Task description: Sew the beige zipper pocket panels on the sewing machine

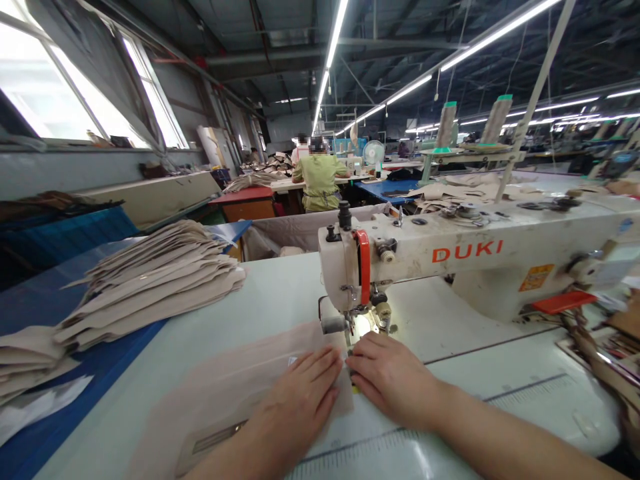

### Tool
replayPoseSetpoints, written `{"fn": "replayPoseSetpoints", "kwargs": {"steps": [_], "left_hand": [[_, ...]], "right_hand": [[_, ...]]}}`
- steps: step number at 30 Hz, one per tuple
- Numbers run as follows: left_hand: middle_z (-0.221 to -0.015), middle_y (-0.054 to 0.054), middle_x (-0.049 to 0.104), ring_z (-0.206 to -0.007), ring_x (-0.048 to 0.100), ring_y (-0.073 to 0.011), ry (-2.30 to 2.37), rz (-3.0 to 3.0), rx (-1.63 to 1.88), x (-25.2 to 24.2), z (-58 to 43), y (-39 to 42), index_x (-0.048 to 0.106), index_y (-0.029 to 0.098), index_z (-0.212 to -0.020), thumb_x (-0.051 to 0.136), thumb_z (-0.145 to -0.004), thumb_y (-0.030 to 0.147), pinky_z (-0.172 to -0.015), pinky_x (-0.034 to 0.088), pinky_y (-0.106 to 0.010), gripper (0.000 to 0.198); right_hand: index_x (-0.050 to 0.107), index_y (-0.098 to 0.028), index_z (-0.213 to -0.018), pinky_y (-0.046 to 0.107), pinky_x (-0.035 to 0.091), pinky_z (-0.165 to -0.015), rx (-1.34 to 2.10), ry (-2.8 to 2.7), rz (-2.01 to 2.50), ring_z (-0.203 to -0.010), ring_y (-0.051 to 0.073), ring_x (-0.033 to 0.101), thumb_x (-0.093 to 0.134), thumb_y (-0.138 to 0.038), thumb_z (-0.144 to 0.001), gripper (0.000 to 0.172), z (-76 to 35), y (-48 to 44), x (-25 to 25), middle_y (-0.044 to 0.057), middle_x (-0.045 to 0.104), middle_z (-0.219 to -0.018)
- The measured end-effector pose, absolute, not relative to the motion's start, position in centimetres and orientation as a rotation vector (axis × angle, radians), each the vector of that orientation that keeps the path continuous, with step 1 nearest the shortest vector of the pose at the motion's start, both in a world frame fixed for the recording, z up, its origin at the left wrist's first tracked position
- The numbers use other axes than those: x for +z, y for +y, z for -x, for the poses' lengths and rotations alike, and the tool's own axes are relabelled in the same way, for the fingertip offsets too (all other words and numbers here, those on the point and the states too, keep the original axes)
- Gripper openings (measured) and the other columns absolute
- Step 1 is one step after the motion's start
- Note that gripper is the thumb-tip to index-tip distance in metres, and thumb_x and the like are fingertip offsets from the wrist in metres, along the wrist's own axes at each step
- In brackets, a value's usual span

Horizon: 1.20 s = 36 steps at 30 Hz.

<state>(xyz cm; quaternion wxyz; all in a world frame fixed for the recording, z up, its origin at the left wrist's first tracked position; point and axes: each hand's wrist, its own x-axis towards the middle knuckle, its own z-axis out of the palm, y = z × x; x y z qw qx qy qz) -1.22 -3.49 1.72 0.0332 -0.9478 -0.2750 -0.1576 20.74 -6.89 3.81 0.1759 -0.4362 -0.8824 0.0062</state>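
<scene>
Head cam: both hands flat on a beige fabric piece (225, 393) at the DUKI sewing machine (465, 257).
Left hand (300, 400) lies palm-down on the fabric piece, fingers stretched out, nothing pinched. Right hand (393, 380) is the same, flat and open, fingertips just in front of the presser foot (356, 328). The piece is on the pale table (280, 287), far edge by the lit needle area. A stack of cut pieces (160, 280) sits well off to the left.
</scene>
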Motion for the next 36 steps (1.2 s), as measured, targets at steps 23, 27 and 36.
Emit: {"fn": "replayPoseSetpoints", "kwargs": {"steps": [23,27,36], "left_hand": [[-0.13,-0.013,0.066,-0.12,0.062,-0.0231,-0.758,2.889,-0.66,1.2,-1.6,0.3,0.063,0.014,-0.126,0.044,-0.096,0.018,-0.103,0.051,-0.042,0.036],[-0.129,-0.013,0.066,-0.119,0.063,-0.0245,-0.765,2.89,-0.654,1.3,-1.6,0.4,0.064,0.014,-0.125,0.043,-0.096,0.018,-0.101,0.052,-0.044,0.036],[-0.129,-0.009,0.067,-0.118,0.063,-0.0231,-0.774,2.909,-0.721,1.0,-1.6,0.5,0.064,0.019,-0.126,0.044,-0.096,0.02,-0.103,0.051,-0.041,0.037]], "right_hand": [[0.067,-0.016,-0.096,0.034,0.045,-0.087,-0.112,-2.412,1.443,-0.094,0.022,0.056,0.057,-0.022,-0.096,0.012,-21.6,-4.7,3.4,0.007,0.064,-0.095],[0.067,-0.015,-0.098,0.035,0.045,-0.086,-0.106,-2.422,1.46,-0.094,0.023,0.056,0.057,-0.022,-0.096,0.012,-21.6,-4.7,3.6,0.008,0.064,-0.096],[0.067,-0.016,-0.094,0.034,0.045,-0.084,-0.115,-2.434,1.458,-0.093,0.022,0.055,0.056,-0.021,-0.096,0.012,-21.6,-5.1,3.8,0.006,0.065,-0.095]]}}
